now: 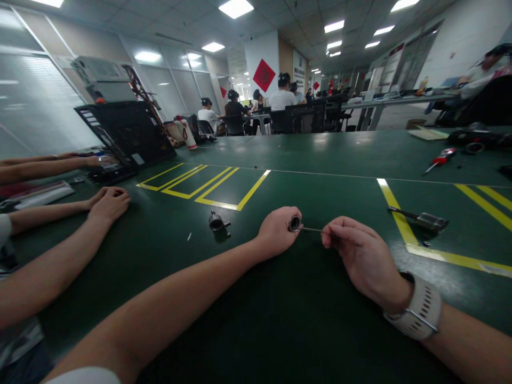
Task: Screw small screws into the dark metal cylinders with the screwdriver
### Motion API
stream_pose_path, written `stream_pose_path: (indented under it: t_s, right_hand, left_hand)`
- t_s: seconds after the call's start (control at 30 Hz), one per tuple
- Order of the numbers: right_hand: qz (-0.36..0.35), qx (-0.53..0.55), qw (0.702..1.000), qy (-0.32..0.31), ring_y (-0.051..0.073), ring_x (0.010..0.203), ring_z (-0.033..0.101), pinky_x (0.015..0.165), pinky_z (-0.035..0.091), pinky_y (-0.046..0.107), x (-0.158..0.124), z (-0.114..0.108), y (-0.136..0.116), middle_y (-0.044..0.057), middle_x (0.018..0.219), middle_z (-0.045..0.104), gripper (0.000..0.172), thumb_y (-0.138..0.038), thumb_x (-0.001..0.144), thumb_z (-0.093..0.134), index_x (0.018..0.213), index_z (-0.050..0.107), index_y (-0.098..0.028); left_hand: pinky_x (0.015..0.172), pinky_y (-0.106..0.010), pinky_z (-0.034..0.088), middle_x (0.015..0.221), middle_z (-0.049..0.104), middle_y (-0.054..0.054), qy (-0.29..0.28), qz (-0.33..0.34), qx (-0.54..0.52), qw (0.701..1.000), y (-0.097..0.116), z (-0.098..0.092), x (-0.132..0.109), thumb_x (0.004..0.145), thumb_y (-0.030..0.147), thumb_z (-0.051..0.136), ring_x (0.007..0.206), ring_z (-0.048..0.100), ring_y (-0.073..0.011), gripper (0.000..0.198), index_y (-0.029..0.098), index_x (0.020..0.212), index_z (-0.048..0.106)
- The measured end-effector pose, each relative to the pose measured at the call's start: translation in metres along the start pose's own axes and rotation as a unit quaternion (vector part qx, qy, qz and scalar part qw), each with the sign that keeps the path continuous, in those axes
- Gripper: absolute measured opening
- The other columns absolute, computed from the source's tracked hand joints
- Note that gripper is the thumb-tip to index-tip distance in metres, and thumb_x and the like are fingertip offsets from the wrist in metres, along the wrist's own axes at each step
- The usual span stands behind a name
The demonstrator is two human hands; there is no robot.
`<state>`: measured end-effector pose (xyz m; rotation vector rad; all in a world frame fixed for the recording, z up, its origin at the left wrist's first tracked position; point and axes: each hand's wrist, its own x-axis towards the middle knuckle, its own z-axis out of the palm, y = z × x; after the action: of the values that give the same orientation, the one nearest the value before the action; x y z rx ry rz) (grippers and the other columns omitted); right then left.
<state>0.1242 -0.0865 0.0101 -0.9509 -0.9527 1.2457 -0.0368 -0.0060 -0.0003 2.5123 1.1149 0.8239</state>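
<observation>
My left hand (279, 230) is closed round a small dark metal cylinder (295, 223), its round open end facing me. Between the fingertips of my right hand (358, 248) is pinched a thin metal rod (314, 229), which reaches left to the cylinder's rim. Whether its tip is inside the rim or only beside it, I cannot tell. Left of my left hand, a dark metal cup-shaped part (216, 221) lies on the table with small metal bits (228, 234) beside it. A metal shaft with a thick cylindrical end (430, 220) lies to the right of my right hand.
Yellow tape lines (218, 204) mark the green table (256, 298). A red-handled screwdriver (443, 156) lies at the far right. At the left are another person's clasped hands (108, 204) and an open black computer case (132, 130). People (282, 98) sit at tables further back.
</observation>
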Motion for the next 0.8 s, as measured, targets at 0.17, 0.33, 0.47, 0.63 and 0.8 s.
stream_pose_path:
  t_s: [0.17, 0.33, 0.47, 0.63, 0.8]
  right_hand:
    - [-0.010, -0.027, 1.000, 0.004, 0.017, 0.060, 0.051, 0.060, 0.040, 0.031, -0.0003, -0.0014, 0.0012, 0.002, 0.060, 0.058, 0.015, -0.024, 0.074, 0.059, 0.061, 0.062, -0.018]
    - [-0.022, -0.045, 0.999, 0.003, 0.017, 0.061, 0.052, 0.060, 0.040, 0.032, -0.0012, -0.0014, 0.0025, 0.002, 0.061, 0.059, 0.013, -0.023, 0.074, 0.059, 0.063, 0.063, -0.018]
    - [-0.042, -0.058, 0.997, 0.024, 0.017, 0.061, 0.052, 0.061, 0.040, 0.032, -0.0014, -0.0016, 0.0030, 0.001, 0.061, 0.058, 0.013, -0.024, 0.074, 0.059, 0.063, 0.063, -0.019]
    - [-0.075, -0.082, 0.990, 0.090, 0.017, 0.060, 0.049, 0.059, 0.037, 0.032, 0.0009, -0.0038, 0.0054, 0.000, 0.059, 0.055, 0.014, -0.023, 0.074, 0.057, 0.061, 0.060, -0.020]
    - [-0.071, -0.122, 0.984, 0.107, 0.017, 0.058, 0.049, 0.057, 0.036, 0.032, 0.0038, -0.0059, 0.0085, 0.000, 0.057, 0.054, 0.015, -0.022, 0.072, 0.058, 0.057, 0.060, -0.020]
  left_hand:
    - [0.057, -0.024, 0.036, 0.072, 0.056, 0.001, 0.000, -0.013, 0.009, 1.000, 0.0014, -0.0010, -0.0010, 0.077, 0.018, 0.057, 0.066, 0.051, -0.0128, 0.003, 0.017, 0.076, 0.054]
    - [0.059, -0.026, 0.036, 0.073, 0.055, 0.000, -0.023, -0.010, 0.046, 0.999, 0.0037, -0.0015, -0.0010, 0.078, 0.016, 0.055, 0.069, 0.051, -0.0144, 0.002, 0.017, 0.076, 0.054]
    - [0.060, -0.026, 0.037, 0.075, 0.056, 0.000, -0.024, -0.009, 0.046, 0.999, 0.0032, -0.0009, -0.0013, 0.078, 0.015, 0.053, 0.070, 0.051, -0.0150, 0.002, 0.017, 0.078, 0.054]
    - [0.062, -0.027, 0.039, 0.078, 0.057, -0.001, -0.002, -0.040, 0.029, 0.999, 0.0001, -0.0002, 0.0001, 0.076, 0.015, 0.057, 0.072, 0.052, -0.0155, 0.004, 0.017, 0.079, 0.054]
    - [0.064, -0.027, 0.043, 0.076, 0.060, 0.000, 0.038, -0.036, -0.063, 0.997, -0.0008, -0.0013, 0.0015, 0.073, 0.018, 0.063, 0.071, 0.056, -0.0144, 0.008, 0.016, 0.076, 0.055]
